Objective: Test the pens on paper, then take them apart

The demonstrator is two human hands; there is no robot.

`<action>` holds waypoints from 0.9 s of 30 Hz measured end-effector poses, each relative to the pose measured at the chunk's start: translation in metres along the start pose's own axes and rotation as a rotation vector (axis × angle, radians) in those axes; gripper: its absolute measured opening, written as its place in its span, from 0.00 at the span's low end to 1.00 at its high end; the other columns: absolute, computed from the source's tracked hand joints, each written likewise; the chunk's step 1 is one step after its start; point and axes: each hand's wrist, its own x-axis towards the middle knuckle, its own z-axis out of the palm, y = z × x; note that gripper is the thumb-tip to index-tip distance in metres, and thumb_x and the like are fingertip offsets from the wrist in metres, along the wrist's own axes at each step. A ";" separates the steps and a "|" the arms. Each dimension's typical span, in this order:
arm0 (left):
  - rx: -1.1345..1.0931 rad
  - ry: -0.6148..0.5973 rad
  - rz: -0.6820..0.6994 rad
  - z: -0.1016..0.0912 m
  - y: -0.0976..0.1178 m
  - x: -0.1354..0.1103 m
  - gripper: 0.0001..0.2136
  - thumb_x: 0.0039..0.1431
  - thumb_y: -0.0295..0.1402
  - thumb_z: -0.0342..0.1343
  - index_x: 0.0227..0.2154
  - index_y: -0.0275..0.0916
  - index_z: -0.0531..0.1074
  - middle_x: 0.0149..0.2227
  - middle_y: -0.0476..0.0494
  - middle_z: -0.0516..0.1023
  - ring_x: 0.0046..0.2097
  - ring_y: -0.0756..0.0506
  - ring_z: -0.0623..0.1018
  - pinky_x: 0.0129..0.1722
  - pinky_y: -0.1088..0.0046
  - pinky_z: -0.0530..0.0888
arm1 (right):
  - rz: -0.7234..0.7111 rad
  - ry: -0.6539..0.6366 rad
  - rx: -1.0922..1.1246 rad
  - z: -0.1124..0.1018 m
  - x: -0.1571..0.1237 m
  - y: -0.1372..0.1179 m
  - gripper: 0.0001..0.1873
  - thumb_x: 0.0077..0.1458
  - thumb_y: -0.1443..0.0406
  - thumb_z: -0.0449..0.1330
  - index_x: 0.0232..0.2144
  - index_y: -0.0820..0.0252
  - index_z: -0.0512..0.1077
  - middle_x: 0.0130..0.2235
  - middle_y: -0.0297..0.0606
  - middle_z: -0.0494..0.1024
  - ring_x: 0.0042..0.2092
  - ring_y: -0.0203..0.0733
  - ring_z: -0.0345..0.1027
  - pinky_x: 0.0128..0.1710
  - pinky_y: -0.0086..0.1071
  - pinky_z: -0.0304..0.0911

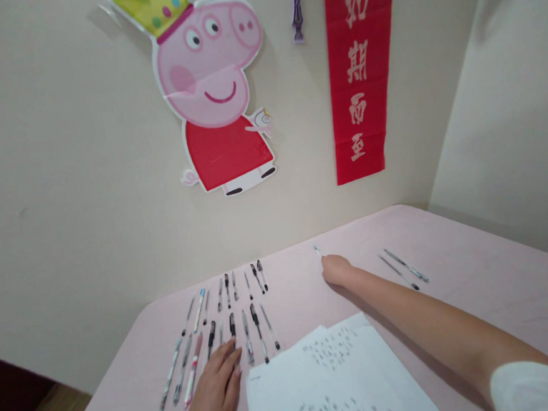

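Observation:
My right hand (337,270) is stretched toward the far edge of the table, its fingers closed on a pen. Only a short pale end of that pen (317,250) sticks out past the fingers; the rest is hidden. At the lower left, my left hand (215,385) lies flat, fingers extended, at the near ends of some pens. Its fingertips reach a black-capped pen (232,324); whether they press on it I cannot tell. Close to this hand lie a pink pen (193,369), a clear pen (182,368) and a patterned pen (168,382). Several more pens form two rough rows.
White sheets (343,388) with handwriting lie at the front of the pink table (494,265). Two pens (406,265) rest beyond my right forearm. Against the back wall are a cartoon pig cutout (230,146) and a red banner (361,74).

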 end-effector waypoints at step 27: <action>0.039 -0.024 0.013 0.003 -0.005 -0.001 0.16 0.59 0.37 0.46 0.47 0.44 0.72 0.54 0.42 0.71 0.55 0.41 0.70 0.54 0.56 0.69 | -0.429 -0.123 0.094 0.014 -0.093 -0.124 0.28 0.48 0.69 0.54 0.53 0.72 0.64 0.39 0.55 0.78 0.40 0.53 0.73 0.34 0.34 0.66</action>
